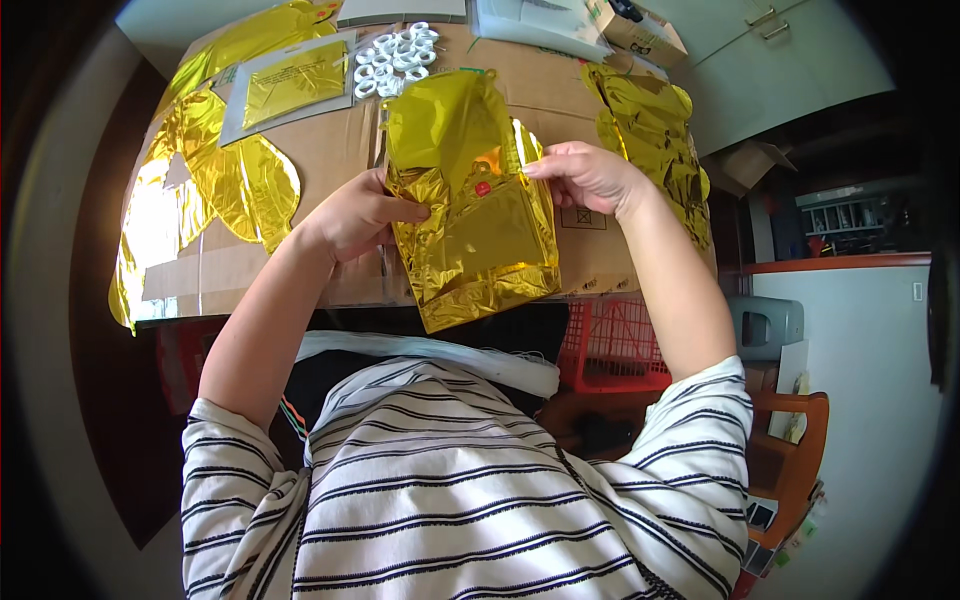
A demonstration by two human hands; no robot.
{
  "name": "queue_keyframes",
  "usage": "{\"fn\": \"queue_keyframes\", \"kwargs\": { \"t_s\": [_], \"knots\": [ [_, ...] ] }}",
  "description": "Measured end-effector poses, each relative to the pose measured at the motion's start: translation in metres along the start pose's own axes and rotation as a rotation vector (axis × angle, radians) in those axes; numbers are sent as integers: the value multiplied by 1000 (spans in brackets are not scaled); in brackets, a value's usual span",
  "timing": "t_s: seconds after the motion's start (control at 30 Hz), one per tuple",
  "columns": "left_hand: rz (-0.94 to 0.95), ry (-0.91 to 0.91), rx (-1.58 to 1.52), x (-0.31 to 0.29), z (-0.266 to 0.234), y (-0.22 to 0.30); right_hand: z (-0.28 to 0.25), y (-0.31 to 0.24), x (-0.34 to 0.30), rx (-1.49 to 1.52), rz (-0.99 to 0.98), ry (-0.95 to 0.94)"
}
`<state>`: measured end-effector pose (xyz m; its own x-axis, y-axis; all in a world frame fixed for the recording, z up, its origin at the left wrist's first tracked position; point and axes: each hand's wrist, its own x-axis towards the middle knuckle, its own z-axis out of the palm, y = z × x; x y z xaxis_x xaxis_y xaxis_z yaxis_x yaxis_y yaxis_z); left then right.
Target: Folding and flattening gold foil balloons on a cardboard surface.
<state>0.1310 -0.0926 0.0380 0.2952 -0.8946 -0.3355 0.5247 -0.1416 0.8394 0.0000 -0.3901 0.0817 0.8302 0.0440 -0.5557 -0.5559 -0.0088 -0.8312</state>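
Your left hand (pixel 355 215) is closed on the left edge of a shiny gold foil piece, folded flat (pixel 490 240), its thumb lying over the front. Your right hand (pixel 592 178) pinches the foil's right edge between thumb and fingers. The foil piece is in the centre of the frame, its lower end reaching past the near edge of a table covered in brown cardboard (pixel 335 150). A small round red spot (pixel 483 188) shows on the foil, between your hands.

Just beyond the foil, at the upper centre, lies a cluster of small white rings (pixel 400 60). To their left is a flat grey-bordered packet with a gold foil panel (pixel 292 85), and loose, crumpled gold foil shapes (pixel 245 180) spread over the left of the frame. More wrinkled gold foil sheets (pixel 650 140) lie at the upper right, below an open cardboard box (pixel 650 38) and near clear plastic sheets (pixel 540 25). A red plastic lattice basket (pixel 615 345) sits below the table edge, right of centre.
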Motion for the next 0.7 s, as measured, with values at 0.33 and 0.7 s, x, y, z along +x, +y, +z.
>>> {"fn": "queue_keyframes", "kwargs": {
  "t_s": [0.33,0.7],
  "knots": [
    [-9,29,-102,3,-3,6,25,54,2,104,-425,308],
    [54,10,49,6,-1,9,30,50,-23,455,-320,-111]
  ]
}}
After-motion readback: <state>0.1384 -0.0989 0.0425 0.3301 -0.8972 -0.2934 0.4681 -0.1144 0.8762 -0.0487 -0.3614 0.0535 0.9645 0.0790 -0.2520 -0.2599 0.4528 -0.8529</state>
